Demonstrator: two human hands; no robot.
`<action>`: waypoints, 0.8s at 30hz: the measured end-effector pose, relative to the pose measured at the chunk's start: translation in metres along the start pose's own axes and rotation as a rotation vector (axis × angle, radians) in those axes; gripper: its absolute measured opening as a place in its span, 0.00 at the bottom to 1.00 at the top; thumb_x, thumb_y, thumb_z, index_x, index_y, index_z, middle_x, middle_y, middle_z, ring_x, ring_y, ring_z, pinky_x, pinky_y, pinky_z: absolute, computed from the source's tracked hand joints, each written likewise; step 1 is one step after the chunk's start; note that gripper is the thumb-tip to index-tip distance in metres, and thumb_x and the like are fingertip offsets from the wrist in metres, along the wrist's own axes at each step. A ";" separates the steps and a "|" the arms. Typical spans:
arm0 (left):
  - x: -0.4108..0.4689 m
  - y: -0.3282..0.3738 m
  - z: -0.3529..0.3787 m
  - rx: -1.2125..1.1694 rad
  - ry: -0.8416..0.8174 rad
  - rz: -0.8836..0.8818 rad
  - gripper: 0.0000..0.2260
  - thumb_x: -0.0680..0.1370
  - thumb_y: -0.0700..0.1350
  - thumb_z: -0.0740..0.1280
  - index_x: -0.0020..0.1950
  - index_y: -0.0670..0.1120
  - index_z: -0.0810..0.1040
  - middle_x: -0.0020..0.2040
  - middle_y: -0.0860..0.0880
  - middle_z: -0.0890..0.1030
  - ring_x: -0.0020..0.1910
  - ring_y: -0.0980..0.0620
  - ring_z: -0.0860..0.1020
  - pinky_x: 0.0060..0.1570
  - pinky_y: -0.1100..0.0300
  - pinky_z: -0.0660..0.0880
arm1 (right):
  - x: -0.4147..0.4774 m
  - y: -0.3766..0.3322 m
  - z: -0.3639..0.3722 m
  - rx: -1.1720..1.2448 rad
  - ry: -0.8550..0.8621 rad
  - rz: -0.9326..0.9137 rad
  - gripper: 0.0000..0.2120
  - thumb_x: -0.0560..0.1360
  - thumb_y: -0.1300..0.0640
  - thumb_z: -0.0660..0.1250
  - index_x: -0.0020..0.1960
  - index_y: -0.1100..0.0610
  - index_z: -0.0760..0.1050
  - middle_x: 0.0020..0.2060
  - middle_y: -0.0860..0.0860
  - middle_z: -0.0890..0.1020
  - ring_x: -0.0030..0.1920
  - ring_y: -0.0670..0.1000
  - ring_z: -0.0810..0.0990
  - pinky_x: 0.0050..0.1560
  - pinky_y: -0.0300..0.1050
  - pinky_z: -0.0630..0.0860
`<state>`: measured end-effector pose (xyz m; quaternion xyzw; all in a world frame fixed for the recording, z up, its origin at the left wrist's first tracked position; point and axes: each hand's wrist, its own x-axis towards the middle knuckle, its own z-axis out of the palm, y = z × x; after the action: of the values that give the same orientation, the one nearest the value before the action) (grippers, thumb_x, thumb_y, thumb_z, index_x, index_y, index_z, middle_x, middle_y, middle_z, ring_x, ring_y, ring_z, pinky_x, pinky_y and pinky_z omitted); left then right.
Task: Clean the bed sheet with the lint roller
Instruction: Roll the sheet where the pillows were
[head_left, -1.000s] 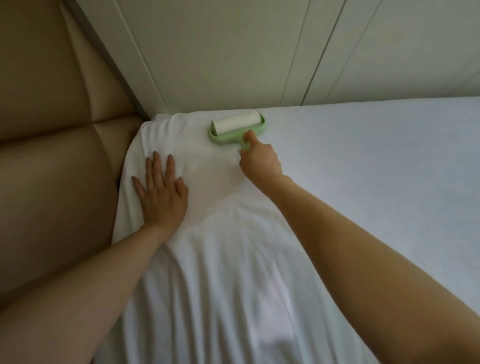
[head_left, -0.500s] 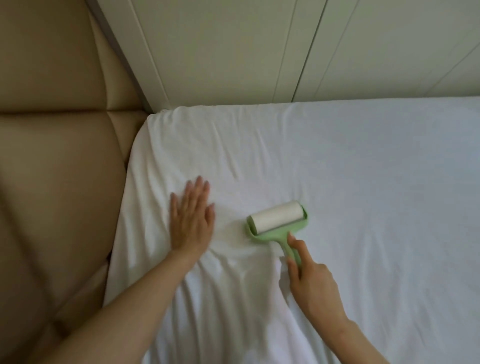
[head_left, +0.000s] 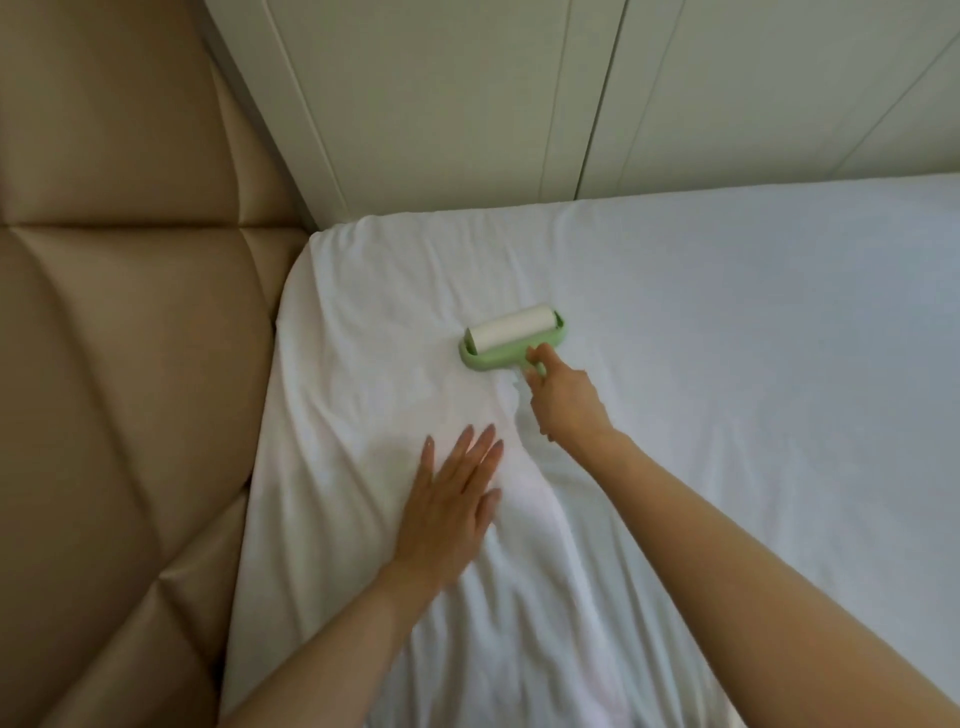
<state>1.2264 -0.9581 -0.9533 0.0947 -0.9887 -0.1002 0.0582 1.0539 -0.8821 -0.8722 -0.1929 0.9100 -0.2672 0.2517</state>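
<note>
- The right-hand fingers (head_left: 537, 358) curl round the green handle, the forefinger lying along it up to the frame. It is a closed grip on the tool.
- The left-hand fingers (head_left: 480, 447) lie straight and slightly spread, holding nothing.
- The right hand (head_left: 563, 402) sits at 5 o'clock of the lint roller (head_left: 511, 338), and its arm reaches in from the lower right.
- The left hand (head_left: 447, 512) lies palm-down on the bed sheet (head_left: 727, 338), at 7 o'clock of the roller. I judge that it pins the cloth taut.
- The roller rests on the sheet near the bed's far left corner, its white drum toward 12 o'clock.
- Half a second ago the roller lay closer in, and before that it was up by the wall (head_left: 467, 104). I read this as back-and-forth strokes over the creased corner.
- The smooth stretch toward 3 o'clock probably still needs rolling.
- The padded headboard (head_left: 114, 338) stands at 9 o'clock.
- I can read no brand, label or writing on the roller or anywhere else.
</note>
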 end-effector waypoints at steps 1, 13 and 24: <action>-0.004 -0.004 0.003 0.011 -0.009 -0.039 0.22 0.82 0.50 0.54 0.75 0.47 0.66 0.77 0.51 0.61 0.76 0.51 0.59 0.70 0.38 0.60 | -0.017 0.011 0.002 -0.001 0.004 -0.001 0.17 0.81 0.55 0.53 0.70 0.52 0.64 0.46 0.62 0.80 0.44 0.64 0.80 0.46 0.55 0.77; -0.017 -0.053 -0.007 0.014 0.118 -0.572 0.27 0.80 0.50 0.49 0.76 0.37 0.62 0.77 0.42 0.59 0.77 0.43 0.56 0.73 0.37 0.47 | -0.123 0.068 0.016 -0.135 0.032 0.060 0.20 0.81 0.51 0.53 0.73 0.47 0.61 0.42 0.60 0.81 0.46 0.62 0.79 0.38 0.48 0.66; -0.055 0.011 0.003 0.068 -0.034 -0.219 0.23 0.80 0.52 0.53 0.75 0.49 0.66 0.77 0.49 0.61 0.76 0.47 0.60 0.72 0.37 0.56 | -0.063 0.036 0.006 -0.049 0.029 0.014 0.18 0.81 0.55 0.53 0.71 0.53 0.63 0.49 0.63 0.80 0.49 0.64 0.78 0.42 0.47 0.69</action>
<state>1.2779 -0.9364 -0.9590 0.2021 -0.9762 -0.0740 0.0269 1.0995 -0.8258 -0.8754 -0.1886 0.9212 -0.2458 0.2356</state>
